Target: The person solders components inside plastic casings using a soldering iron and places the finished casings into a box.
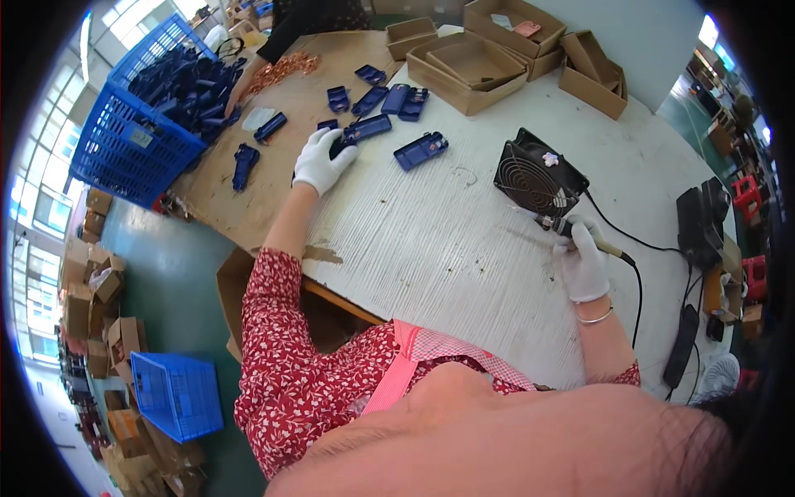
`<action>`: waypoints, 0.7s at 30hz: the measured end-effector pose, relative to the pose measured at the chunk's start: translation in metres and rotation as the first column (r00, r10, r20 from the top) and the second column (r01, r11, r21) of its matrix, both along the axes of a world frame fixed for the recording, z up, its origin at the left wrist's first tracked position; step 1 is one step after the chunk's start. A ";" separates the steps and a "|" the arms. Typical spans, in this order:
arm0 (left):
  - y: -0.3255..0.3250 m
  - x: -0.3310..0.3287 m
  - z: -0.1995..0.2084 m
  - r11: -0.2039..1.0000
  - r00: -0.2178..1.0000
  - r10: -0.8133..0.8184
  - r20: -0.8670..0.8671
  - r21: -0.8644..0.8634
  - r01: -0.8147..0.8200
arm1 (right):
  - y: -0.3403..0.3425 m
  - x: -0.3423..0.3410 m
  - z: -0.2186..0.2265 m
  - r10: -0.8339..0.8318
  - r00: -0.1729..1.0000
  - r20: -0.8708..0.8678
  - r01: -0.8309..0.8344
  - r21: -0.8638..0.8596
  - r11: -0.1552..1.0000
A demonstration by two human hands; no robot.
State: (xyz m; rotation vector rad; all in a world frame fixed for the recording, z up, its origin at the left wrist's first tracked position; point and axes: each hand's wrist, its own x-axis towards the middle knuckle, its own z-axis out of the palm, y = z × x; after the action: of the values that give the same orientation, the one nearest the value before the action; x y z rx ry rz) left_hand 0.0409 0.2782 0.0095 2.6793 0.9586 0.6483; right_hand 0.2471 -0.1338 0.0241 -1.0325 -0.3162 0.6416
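My left hand (323,163), in a white glove, is closed round the end of a dark blue plastic housing (337,147) on the table; the fingers hide most of it. Just beyond lies another blue housing (368,127). A soldering iron (609,248) with a black cord is gripped in my gloved right hand (583,257), its front end pointing left. That end is close to a black fan (534,176) with a round wire guard, standing on the table. An open blue housing (421,151) lies between my hands, and several more are scattered farther back.
A blue crate (137,141) heaped with dark blue parts stands at the left edge. Beside it a co-worker's arm (247,81) reaches toward a pile of copper-coloured pieces (284,71). Cardboard boxes (468,98) line the back. Cables and a black power unit (701,222) lie right.
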 end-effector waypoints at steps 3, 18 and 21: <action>-0.029 0.013 0.009 0.986 0.986 -0.165 0.004 -0.036 0.165 | -0.005 0.001 0.003 -0.009 1.000 0.021 0.010 -0.040 0.999; 0.036 0.118 0.034 0.993 0.974 0.087 -0.209 -0.058 -0.102 | -0.004 0.002 0.006 0.012 0.999 0.044 -0.010 -0.048 0.999; 0.041 0.142 0.030 0.968 0.942 0.082 -0.325 -0.200 -0.153 | -0.004 0.001 0.005 0.004 1.000 0.009 -0.003 -0.067 0.998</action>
State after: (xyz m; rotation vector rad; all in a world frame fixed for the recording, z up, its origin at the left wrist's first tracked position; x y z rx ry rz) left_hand 0.1826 0.3197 0.0396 2.5807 1.1997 0.1186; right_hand 0.2478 -0.1380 0.0294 -1.0996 -0.3068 0.6544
